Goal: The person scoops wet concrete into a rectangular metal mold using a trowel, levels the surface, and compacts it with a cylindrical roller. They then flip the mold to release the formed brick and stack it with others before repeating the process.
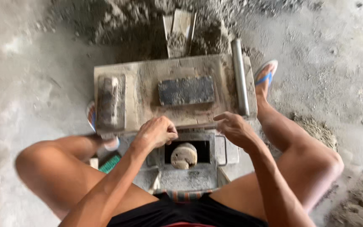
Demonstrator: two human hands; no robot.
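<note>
Grey concrete floor (30, 84), dusty. Mound of dark sandy mix (148, 25) at the far side, a flat scoop (178, 33) stuck in it. On the floor, a low metal press frame with a dirt-caked top plate (148, 96). On the plate: a dark rectangular block (186, 90), a trowel-like tool (111, 103) (blurred, unsure), a grey pipe handle (240, 75). Smaller sand heap (316, 130) at right.

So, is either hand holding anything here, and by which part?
Left hand curls on the near edge of the dusty mould board; a firm grip cannot be told. Right hand holds nothing.
</note>
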